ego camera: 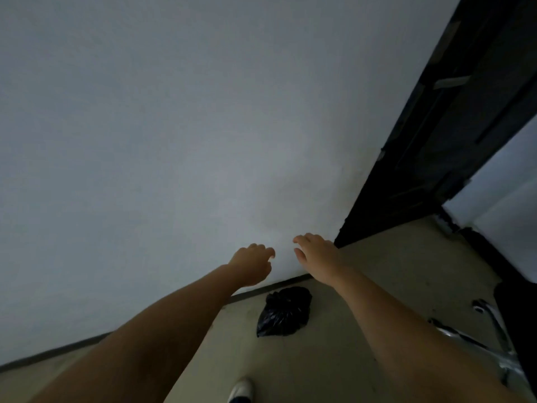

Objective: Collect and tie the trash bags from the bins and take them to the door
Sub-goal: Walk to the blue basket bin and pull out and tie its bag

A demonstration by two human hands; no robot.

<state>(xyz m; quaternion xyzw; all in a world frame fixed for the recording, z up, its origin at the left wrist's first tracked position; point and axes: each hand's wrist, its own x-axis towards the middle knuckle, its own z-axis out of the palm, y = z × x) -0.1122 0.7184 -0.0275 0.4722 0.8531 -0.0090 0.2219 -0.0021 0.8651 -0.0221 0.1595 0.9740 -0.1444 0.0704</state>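
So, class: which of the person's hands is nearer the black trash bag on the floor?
Right hand, raised just above the trash bag; left hand is up-left, slightly farther.

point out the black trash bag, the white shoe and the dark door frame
black trash bag (286, 312), head view, middle of its crumpled body on the floor
white shoe (241, 388), head view, top of the toe
dark door frame (430, 141), head view, its broad dark face beside the wall
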